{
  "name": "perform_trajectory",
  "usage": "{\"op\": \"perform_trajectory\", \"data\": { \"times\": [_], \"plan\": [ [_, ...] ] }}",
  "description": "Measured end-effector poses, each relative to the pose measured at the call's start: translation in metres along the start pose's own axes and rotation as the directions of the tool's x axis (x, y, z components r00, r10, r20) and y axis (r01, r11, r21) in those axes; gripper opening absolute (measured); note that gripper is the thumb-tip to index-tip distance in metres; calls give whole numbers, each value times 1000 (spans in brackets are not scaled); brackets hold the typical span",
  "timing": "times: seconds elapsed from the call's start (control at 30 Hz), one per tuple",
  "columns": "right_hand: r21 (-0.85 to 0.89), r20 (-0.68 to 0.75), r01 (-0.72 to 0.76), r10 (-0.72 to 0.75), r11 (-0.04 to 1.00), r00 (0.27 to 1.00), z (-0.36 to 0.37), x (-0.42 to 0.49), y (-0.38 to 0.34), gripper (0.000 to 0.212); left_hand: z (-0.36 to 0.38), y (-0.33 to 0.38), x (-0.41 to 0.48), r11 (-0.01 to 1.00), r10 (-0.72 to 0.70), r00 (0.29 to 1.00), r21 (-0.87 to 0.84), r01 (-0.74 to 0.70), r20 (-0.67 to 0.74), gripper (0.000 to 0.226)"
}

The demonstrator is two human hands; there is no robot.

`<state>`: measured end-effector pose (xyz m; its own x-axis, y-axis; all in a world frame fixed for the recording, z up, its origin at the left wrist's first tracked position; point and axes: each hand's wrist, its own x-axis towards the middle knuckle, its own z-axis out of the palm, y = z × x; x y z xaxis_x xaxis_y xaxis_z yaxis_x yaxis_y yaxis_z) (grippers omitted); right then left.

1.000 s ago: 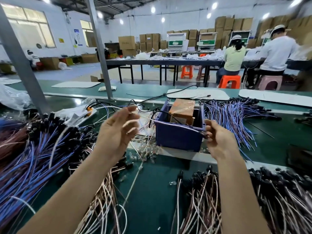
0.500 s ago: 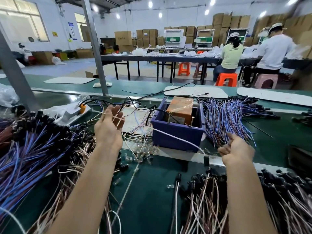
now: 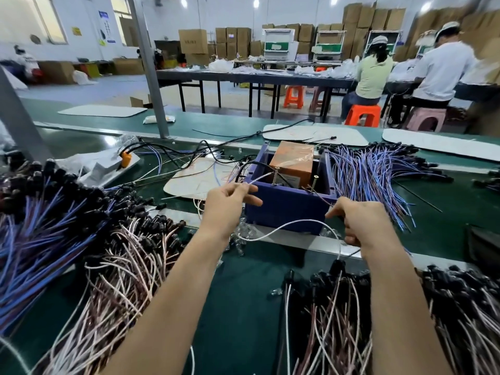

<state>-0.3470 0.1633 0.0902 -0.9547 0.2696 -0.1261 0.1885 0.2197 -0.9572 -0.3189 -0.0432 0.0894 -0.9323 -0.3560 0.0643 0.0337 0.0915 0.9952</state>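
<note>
Blue wires lie heaped at the far left of the bench, with a pink bundle just beside them. Next comes the left hand, raised at the near left corner of the bin; its thumb and fingertips pinch one end of a pale wire, and the short free tip angles up and right over the bin's rim. The rest of the wire drops below that wrist and arcs in a loose loop across the bin's front wall. Inside the bin stands an orange box, with a couple of upright metal pins near it. The right hand is curled; its lower fingers seem closed on the wire just above its black plug, which hangs over the pile below, while the index finger points left.

Judging by this, the step in hand is bringing the wire's free tip to the bin, perhaps to one of the pins. The next move calls for a firm pinch on the left, a small, exact advance of the tip, and slack fed from the right so the loop does not snag the rim.
</note>
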Motion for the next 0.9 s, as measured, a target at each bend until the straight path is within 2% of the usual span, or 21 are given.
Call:
{"op": "perform_trajectory", "data": {
  "times": [0.17, 0.3, 0.5, 0.9],
  "plan": [
    [-40, -32, 21, -22, 999, 999, -3, 0, 2, 39, 2, -7, 1, 995, 19, 998, 99, -26, 63, 24],
    [-36, -25, 29, -30, 999, 999, -6, -3, 1, 18, 2, -9, 2, 990, 20, 996, 137, -32, 84, 23],
    [-35, 10, 28, -28, 999, 1000, -9, -6, -3, 8, 4, -11, 2, 992, 9, 994, 126, -23, 110, 21],
    [-41, -2, 38, -39, 998, 999, -7, -3, 1, 16, 12, -19, 2, 992, 57, 996, 108, -65, 74, 20]
  ]
}}
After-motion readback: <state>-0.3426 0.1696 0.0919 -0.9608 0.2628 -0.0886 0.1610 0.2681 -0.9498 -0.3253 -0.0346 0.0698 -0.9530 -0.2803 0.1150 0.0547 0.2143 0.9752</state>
